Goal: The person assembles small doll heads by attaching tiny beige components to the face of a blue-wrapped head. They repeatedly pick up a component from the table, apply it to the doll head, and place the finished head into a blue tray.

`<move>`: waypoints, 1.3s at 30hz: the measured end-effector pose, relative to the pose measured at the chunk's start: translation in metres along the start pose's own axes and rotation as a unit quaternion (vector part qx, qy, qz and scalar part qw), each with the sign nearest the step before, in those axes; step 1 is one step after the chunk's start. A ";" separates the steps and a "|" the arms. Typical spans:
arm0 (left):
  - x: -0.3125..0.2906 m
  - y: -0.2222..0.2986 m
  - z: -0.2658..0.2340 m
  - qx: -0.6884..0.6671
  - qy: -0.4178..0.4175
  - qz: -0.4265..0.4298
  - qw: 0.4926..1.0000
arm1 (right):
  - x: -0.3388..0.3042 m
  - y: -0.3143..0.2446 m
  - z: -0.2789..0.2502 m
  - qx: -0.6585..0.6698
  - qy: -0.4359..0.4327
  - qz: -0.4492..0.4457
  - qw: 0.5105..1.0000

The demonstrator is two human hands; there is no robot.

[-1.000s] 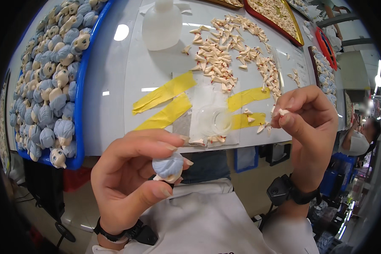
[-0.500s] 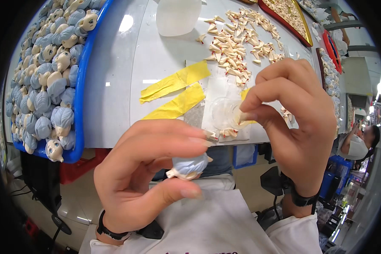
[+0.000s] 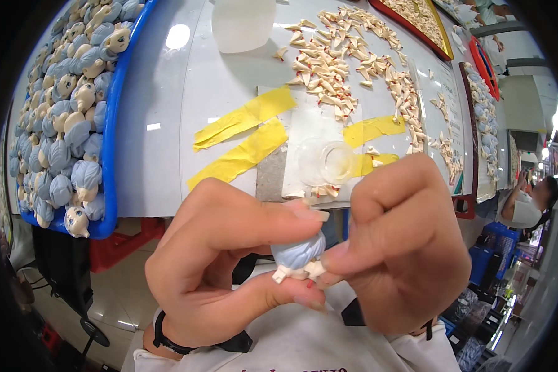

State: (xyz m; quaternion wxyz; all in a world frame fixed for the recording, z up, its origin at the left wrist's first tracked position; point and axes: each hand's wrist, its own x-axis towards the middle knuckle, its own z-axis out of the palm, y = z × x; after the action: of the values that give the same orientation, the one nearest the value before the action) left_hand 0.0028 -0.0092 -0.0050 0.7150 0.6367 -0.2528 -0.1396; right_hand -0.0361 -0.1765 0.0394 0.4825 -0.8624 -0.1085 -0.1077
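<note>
My left hand (image 3: pixel 229 260) holds a small doll head (image 3: pixel 297 251) with moulded light-blue hair between thumb and fingers, above my lap. My right hand (image 3: pixel 403 248) is closed in a pinch at the head's right side. At its fingertips is a small cream piece (image 3: pixel 315 269), touching the head; the fingers partly hide it. A red spot shows just below, near my left thumb. Beyond my hands, a small clear cup (image 3: pixel 335 162) stands on a white sheet (image 3: pixel 297 133) at the table's near edge.
A blue tray (image 3: pixel 111 155) heaped with blue-haired doll heads is on the left. Yellow tape strips (image 3: pixel 245 118) cross the table. Loose cream pointed pieces (image 3: pixel 322 71), some red-tipped, lie farther back. A white translucent container (image 3: pixel 243 25) and a red-and-gold tray (image 3: pixel 443 46) stand behind.
My right hand has come down and left from beside the clear cup to the doll head, bringing a small cream piece against it. My left hand has shifted slightly right with the head.
</note>
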 end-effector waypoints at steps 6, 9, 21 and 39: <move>0.000 0.002 0.001 0.129 0.006 0.089 0.988 | -0.003 0.004 0.002 -0.058 0.013 -0.056 0.997; 0.000 0.007 0.004 0.162 0.018 0.106 0.981 | -0.001 0.006 0.002 -0.050 0.020 -0.070 0.996; 0.001 -0.010 -0.006 0.061 0.139 0.018 0.988 | 0.017 0.058 -0.081 -0.253 0.059 0.128 0.957; -0.001 -0.007 -0.004 -0.072 0.107 -0.011 0.992 | 0.016 0.058 -0.084 -0.128 0.112 0.120 0.978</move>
State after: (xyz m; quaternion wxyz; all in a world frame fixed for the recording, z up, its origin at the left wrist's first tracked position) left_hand 0.0050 -0.0066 -0.0123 0.7803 0.5975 -0.1575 -0.0962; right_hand -0.0105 -0.2764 0.0401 0.3862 -0.9064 0.0652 -0.1584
